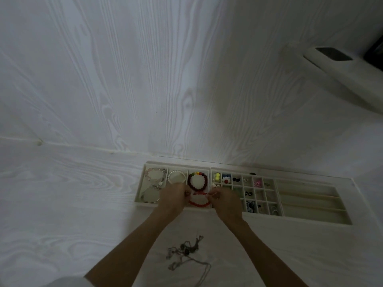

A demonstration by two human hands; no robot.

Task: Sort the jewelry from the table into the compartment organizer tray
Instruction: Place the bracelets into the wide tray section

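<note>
Tangled chains [187, 252] lie nearest us on white woodgrain. Our left hand [173, 198] & right hand [226, 201] reach fwd, fingers pinching a red bead bracelet [199, 200] over the tray [350, 222].

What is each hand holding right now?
Left hand: pinches the left side of the red beaded bracelet.
Right hand: pinches the bracelet's right side.

To my left the table [62, 193] lies open, and I could pass there freely. Straight ahead the organizer tray [244, 214] sits hard against the wall [165, 79], with both my forearms crossing the strip in front of it. Between my arms a tangle of necklaces [186, 253] lies on the table, while a white device [339, 73] juts out at upper right.
</note>
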